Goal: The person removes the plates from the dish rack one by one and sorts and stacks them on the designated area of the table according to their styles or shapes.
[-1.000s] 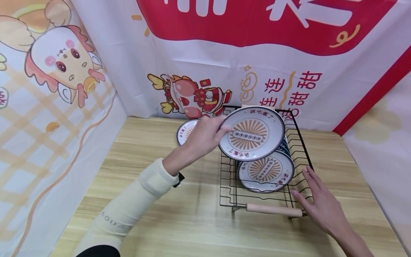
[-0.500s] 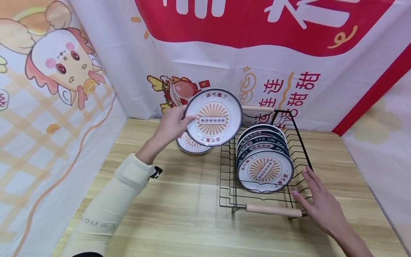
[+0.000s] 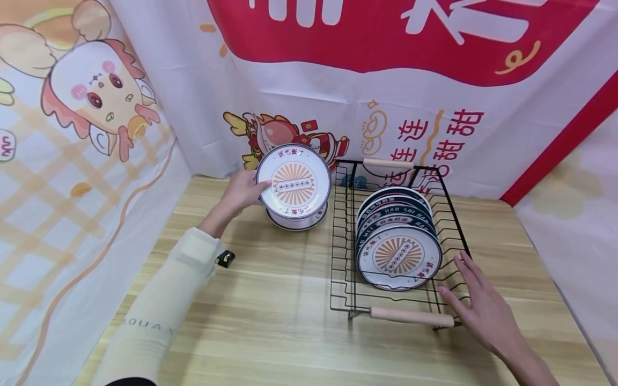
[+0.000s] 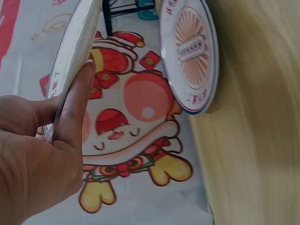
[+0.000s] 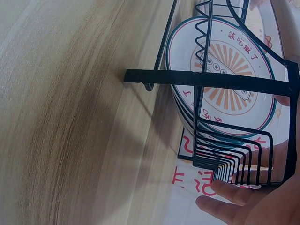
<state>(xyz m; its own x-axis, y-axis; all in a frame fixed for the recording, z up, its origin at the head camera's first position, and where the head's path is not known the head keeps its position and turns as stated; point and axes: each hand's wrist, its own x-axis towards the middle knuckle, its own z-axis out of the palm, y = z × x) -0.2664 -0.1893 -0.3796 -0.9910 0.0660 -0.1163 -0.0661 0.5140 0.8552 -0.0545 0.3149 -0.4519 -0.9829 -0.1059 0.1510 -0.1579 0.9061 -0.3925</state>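
Observation:
My left hand (image 3: 241, 190) pinches the left edge of a white plate (image 3: 294, 181) with a dark rim and an orange ray pattern. The left wrist view has the thumb on one face and the fingers behind. Partly hidden under it in the head view, a similar plate (image 3: 295, 223) lies on the table; the left wrist view shows a gap between this lower plate (image 4: 190, 49) and the held one. My right hand (image 3: 487, 308) rests along the right side of a black wire dish rack (image 3: 344, 276), fingers fairly straight, thumb reaching over the rim.
Several plates (image 3: 399, 257) stand in a row inside the rack, the front one facing me. Wooden handles (image 3: 411, 316) cross its near and far ends. Behind the wood-grain table (image 3: 251, 332) hangs a printed cloth (image 3: 299, 96), with more cloth at both sides.
My left hand has carried the plate leftward and a little down, from above the rack to over the plate on the table. My right hand has stayed at the rack's side.

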